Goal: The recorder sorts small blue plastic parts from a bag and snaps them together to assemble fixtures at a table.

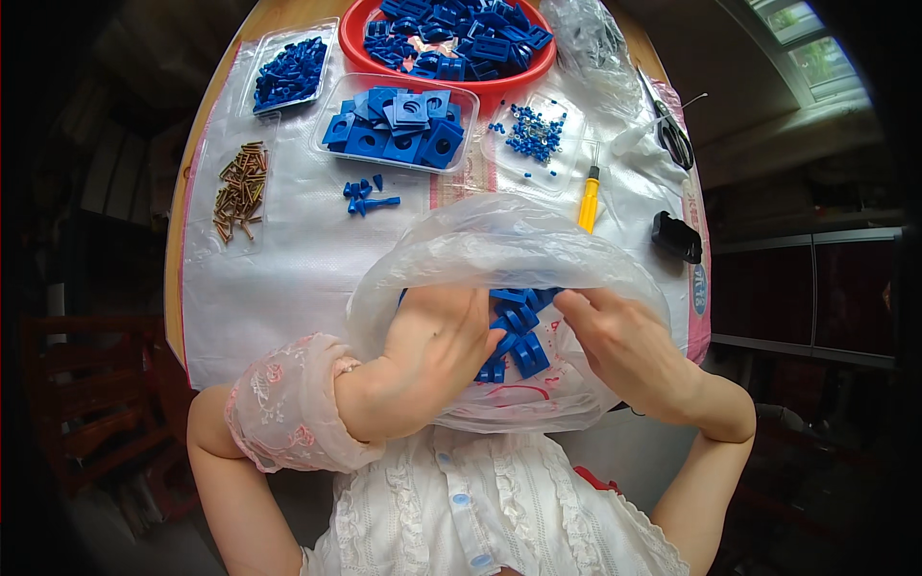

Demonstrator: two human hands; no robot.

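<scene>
A clear plastic bag lies wide open in front of me, with several blue plastic parts inside. My left hand reaches into it on the left. Its thumb is beside the parts, while its other fingers are mostly hidden by the wrist's angle and the bag's rim. From the right, my right hand reaches in with curled fingers. Their tips close on the end of a blue plastic part near the bag's far rim.
Beyond the bag stand a red basin of blue parts, a clear tray of blue square plates and a tray of small blue pieces. Screws lie left; a yellow screwdriver, scissors and black case lie right.
</scene>
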